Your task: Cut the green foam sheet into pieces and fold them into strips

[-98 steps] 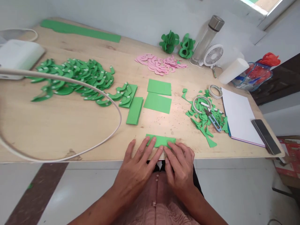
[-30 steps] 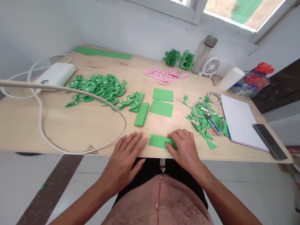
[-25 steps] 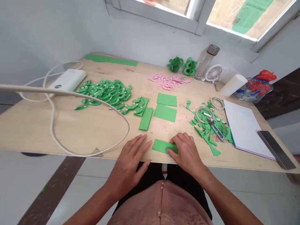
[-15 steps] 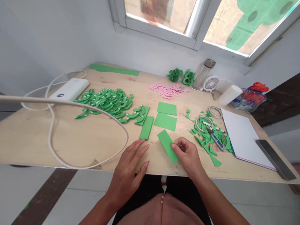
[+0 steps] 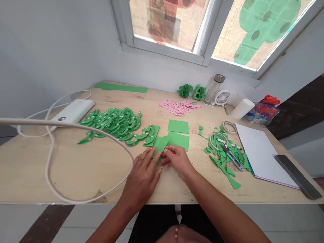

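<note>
My right hand (image 5: 178, 162) pinches a folded green paper strip (image 5: 162, 143) by its near end. That strip now lies over another green strip, most of which it hides. My left hand (image 5: 142, 177) rests on the wood with fingers stretched out, their tips touching the near left edge of these papers. Just beyond are two green paper rectangles (image 5: 178, 126), the nearer one partly covered. To the left, curved green cutouts with small white patches (image 5: 115, 123) form a large heap, and a few lie on a green piece (image 5: 155, 135).
Green scraps (image 5: 222, 158) lie at right with blue-handled snips (image 5: 234, 158), tape rolls (image 5: 230, 127) and a pen. Beyond are white sheets (image 5: 263, 155) and a phone (image 5: 298, 176). A white cable (image 5: 88, 125) loops across the left. Pink cutouts (image 5: 179, 107), a bottle (image 5: 213, 89) and a fan (image 5: 222, 97) stand farther back.
My right hand has carried its green strip leftward, onto the strip by my left hand. My left hand stays close to the same spot. The view has tilted up slightly.
</note>
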A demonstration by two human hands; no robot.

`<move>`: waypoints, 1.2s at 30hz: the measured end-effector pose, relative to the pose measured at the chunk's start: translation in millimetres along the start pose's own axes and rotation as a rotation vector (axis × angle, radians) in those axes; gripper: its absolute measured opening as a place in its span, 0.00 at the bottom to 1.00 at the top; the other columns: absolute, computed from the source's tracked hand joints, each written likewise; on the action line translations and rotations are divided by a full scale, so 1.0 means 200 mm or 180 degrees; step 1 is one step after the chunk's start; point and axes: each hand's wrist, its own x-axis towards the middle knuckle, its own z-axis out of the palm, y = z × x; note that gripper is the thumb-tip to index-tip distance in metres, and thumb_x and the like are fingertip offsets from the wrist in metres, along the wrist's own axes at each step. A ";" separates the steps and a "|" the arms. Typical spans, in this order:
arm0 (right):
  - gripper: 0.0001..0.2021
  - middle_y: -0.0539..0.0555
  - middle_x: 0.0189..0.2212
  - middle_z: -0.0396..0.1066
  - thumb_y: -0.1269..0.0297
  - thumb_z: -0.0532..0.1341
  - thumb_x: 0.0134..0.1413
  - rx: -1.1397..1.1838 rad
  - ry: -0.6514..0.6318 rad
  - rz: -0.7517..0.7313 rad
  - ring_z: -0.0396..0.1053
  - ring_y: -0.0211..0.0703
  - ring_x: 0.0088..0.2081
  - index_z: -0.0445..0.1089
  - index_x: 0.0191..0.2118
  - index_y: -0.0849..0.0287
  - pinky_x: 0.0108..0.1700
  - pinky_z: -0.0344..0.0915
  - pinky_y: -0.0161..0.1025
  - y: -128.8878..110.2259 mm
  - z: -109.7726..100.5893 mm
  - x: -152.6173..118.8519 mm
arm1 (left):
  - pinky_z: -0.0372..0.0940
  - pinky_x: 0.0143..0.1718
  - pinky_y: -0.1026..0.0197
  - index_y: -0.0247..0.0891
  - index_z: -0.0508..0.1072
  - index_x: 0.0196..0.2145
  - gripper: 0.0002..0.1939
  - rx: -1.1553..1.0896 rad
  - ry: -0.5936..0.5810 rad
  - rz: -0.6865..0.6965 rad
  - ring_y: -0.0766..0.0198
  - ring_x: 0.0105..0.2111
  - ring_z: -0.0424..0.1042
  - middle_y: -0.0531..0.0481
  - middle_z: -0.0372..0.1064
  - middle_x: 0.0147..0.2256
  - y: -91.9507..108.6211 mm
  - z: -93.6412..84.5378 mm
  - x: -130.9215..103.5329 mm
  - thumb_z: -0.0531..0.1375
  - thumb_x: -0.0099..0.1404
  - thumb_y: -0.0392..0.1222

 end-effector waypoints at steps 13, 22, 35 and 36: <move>0.20 0.53 0.34 0.74 0.68 0.58 0.51 -0.0275 -0.0174 -0.0337 0.70 0.36 0.23 0.70 0.51 0.61 0.17 0.63 0.29 0.06 -0.02 0.03 | 0.59 0.55 0.45 0.31 0.61 0.58 0.22 0.0096 -0.0123 0.0093 0.49 0.56 0.64 0.35 0.64 0.57 0.01 0.00 -0.03 0.51 0.68 0.42; 0.21 0.48 0.22 0.70 0.72 0.55 0.53 -0.0131 -0.0296 -0.0132 0.69 0.36 0.21 0.67 0.53 0.67 0.15 0.60 0.28 0.06 0.03 0.01 | 0.60 0.56 0.46 0.32 0.56 0.61 0.25 -0.0074 -0.0106 -0.0032 0.50 0.58 0.62 0.35 0.62 0.58 0.02 0.00 -0.03 0.51 0.68 0.40; 0.18 0.57 0.44 0.74 0.68 0.54 0.59 -0.2361 0.0344 -0.1540 0.73 0.42 0.35 0.67 0.54 0.60 0.39 0.69 0.40 0.05 -0.18 -0.05 | 0.59 0.54 0.44 0.32 0.68 0.53 0.20 0.0313 -0.0223 -0.0037 0.46 0.56 0.65 0.36 0.68 0.54 0.03 0.02 -0.04 0.49 0.68 0.43; 0.17 0.59 0.46 0.73 0.68 0.54 0.59 -0.2924 0.0511 -0.1872 0.71 0.46 0.41 0.68 0.53 0.60 0.44 0.68 0.43 0.04 -0.22 -0.04 | 0.59 0.54 0.44 0.32 0.68 0.53 0.20 0.0326 -0.0209 -0.0047 0.46 0.56 0.65 0.36 0.68 0.54 0.03 0.02 -0.04 0.49 0.68 0.43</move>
